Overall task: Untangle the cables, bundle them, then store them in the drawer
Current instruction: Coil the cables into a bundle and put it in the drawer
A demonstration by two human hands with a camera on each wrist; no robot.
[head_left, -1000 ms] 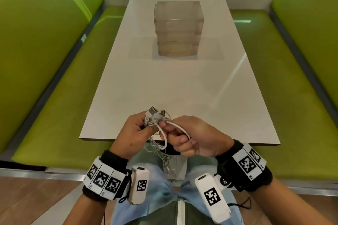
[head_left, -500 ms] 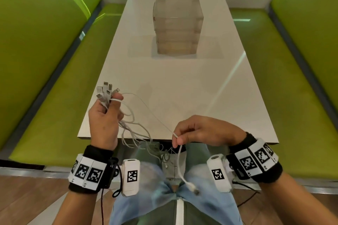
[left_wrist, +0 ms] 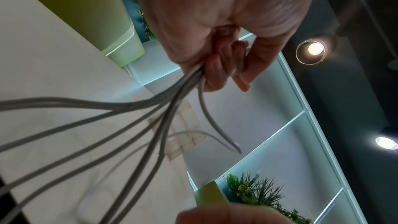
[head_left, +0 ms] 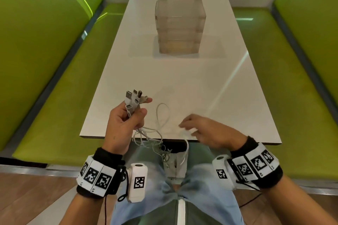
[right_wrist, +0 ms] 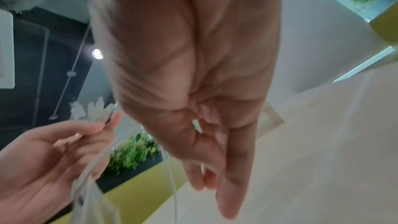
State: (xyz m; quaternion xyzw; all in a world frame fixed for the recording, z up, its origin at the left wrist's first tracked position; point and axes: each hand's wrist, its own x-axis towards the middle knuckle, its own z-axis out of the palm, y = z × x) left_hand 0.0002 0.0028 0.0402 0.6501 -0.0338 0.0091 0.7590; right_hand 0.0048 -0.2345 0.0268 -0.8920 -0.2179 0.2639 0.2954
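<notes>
Gathering the plug ends, the left hand (head_left: 123,124) grips the cables (head_left: 146,131) low in the frame so their tails hang free; the right hand (head_left: 206,130) is blurred, its grip unclear. Drawer unit (head_left: 180,25) stands upper centre, shut.

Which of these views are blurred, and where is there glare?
Head view: the right hand is motion-blurred, the left hand and cables sharp; a bright streak crosses the table. Left wrist view: near cables are soft; ceiling lamps flare. Right wrist view: blurred throughout.
</notes>
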